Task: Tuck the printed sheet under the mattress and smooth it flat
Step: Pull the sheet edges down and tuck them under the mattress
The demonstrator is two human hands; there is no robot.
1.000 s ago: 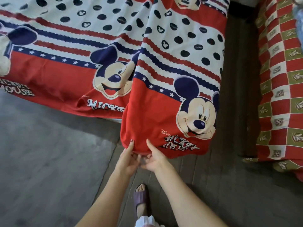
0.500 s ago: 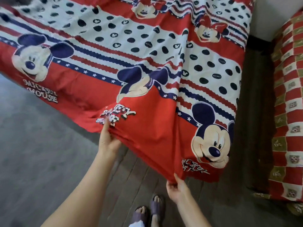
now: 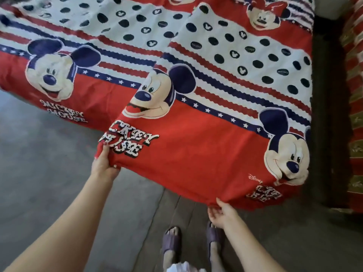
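Note:
The printed sheet (image 3: 196, 150) is red, white and navy with cartoon mouse faces, dots and stripes, and it covers the whole bed. Its red border hangs over the near edge, lifted off the floor and stretched between my hands. My left hand (image 3: 104, 163) pinches the hem at the left, beside the white lettering. My right hand (image 3: 221, 212) grips the lower hem further right, near the bed's corner. The mattress itself is hidden under the sheet.
Grey floor (image 3: 45, 173) runs along the left and under my feet, which wear purple slippers (image 3: 170, 242). A dark gap (image 3: 328, 114) separates this bed from a red and green checked cover (image 3: 355, 95) on the right.
My hands have spread further apart along the hem, pulling the bunched border out wide and flatter. The view has moved closer to the bed.

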